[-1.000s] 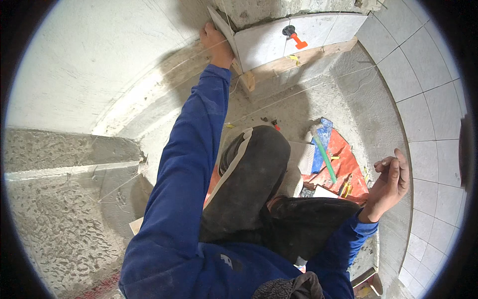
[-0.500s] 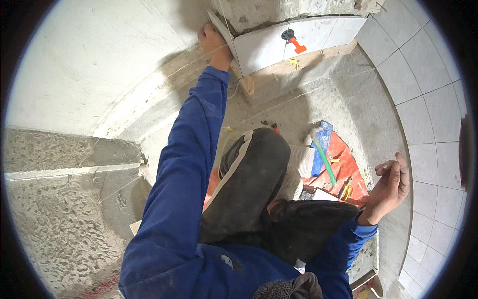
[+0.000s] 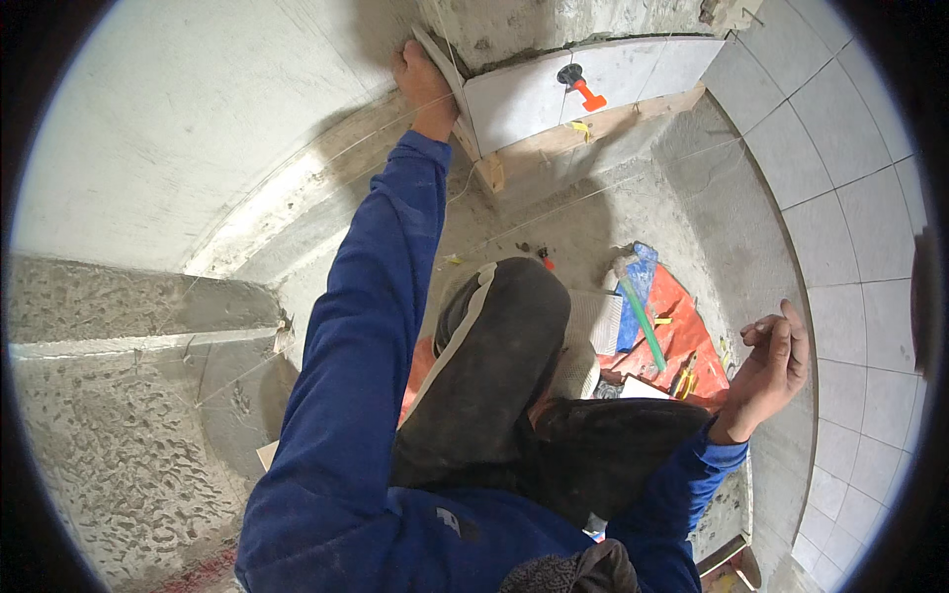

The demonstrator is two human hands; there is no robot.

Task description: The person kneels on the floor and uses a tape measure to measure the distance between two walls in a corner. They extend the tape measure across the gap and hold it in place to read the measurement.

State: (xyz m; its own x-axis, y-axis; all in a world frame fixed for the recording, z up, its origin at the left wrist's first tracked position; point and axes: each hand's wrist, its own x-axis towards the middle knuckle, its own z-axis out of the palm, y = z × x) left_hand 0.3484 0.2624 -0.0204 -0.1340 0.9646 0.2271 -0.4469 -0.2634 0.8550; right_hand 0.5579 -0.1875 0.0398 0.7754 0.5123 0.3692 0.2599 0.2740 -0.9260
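Observation:
Far ahead, my left hand reaches out at the end of a stretched arm and grips a white tile seen nearly edge-on. This tile stands at the left end of a row of white wall tiles, meeting it at a corner. Some of the left fingers are hidden behind the tile. On the row, a black round leveling clip with an orange T-shaped handle sits over a joint. Raised at the right, my right hand holds nothing; its fingers are loosely bent and partly apart.
A wooden batten runs under the tile row, with thin strings stretched across. Beyond my bent knees, a green-handled hammer, pliers and a blue bag lie on red sheeting. A tiled surface curves along the right.
Hardly anything differs. My left hand stays on the tile, and my right hand remains raised with a very slight shift; the whole view has moved a little.

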